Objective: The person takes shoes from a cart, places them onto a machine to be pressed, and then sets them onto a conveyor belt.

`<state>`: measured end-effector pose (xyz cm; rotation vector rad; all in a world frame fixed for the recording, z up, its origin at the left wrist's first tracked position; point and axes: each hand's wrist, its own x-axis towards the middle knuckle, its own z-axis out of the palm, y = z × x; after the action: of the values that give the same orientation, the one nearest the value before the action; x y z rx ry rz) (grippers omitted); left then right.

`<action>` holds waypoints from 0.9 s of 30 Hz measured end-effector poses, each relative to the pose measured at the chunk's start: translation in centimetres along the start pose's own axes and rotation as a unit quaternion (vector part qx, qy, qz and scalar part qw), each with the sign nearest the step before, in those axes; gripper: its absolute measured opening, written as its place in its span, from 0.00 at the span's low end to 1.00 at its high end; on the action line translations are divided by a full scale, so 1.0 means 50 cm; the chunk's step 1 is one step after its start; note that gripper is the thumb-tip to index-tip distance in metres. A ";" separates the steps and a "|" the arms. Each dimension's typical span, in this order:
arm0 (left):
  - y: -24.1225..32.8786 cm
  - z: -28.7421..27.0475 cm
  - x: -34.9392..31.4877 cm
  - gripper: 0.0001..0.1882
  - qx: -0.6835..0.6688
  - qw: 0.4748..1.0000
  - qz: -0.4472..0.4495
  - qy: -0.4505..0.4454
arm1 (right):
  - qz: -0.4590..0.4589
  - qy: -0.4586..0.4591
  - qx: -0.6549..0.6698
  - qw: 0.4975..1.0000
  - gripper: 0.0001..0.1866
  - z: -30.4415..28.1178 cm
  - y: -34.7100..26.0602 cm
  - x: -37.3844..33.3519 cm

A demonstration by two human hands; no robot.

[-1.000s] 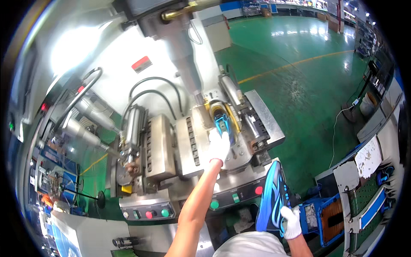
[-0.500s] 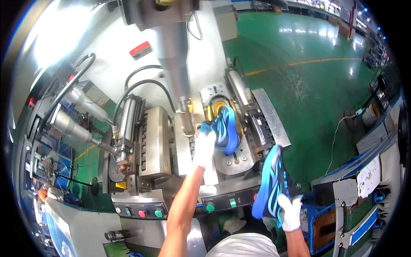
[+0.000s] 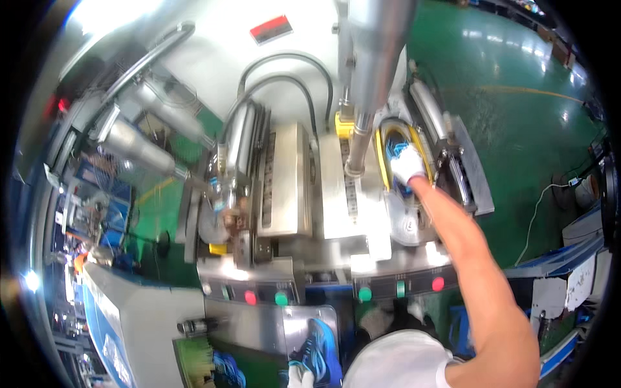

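Note:
A blue sports shoe (image 3: 396, 149) sits in the yellow-edged press mould (image 3: 381, 169) at the right station. My right hand (image 3: 407, 165), in a white glove, is closed over the shoe's laced upper and hides much of it. Low in the picture, a second blue-and-black shoe (image 3: 321, 352) is over a grey metal plate (image 3: 293, 321). My gloved left hand (image 3: 299, 375) grips its near end, partly cut off by the lower edge.
Above the stations hangs a thick metal press cylinder (image 3: 376, 58). Green and red buttons line the control panel (image 3: 401, 289) in front. Further left stand a second press station (image 3: 284, 187) and another blue shoe (image 3: 228, 370), near a brush-like green item (image 3: 194, 362).
My left hand has drawn one shoe from the mould down to the lower left. My right hand has brought the other shoe up into the mould. The view has shifted.

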<state>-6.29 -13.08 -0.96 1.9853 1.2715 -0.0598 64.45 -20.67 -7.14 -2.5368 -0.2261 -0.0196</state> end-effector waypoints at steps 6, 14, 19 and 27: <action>-0.312 0.250 -0.028 0.36 -0.149 0.936 -0.175 0.268 | -0.083 -0.032 -0.005 0.996 0.25 0.027 -0.040 0.001; -0.313 0.294 -0.003 0.46 -0.138 0.929 -0.286 0.189 | -0.292 -0.002 0.239 0.926 0.38 -0.121 -0.167 -0.539; -0.332 0.206 -0.097 0.37 -0.278 0.936 -0.137 0.170 | -0.445 -0.152 -0.055 0.881 0.51 0.088 -0.081 -0.785; -0.449 0.142 -0.189 0.43 -0.187 0.896 -0.173 0.364 | -0.364 -0.481 -0.035 0.797 0.55 0.101 -0.208 -1.095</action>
<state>-26.39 -19.86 -14.87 1.4526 1.9221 0.7678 8.58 -18.02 -9.02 -2.1238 -1.5873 0.9802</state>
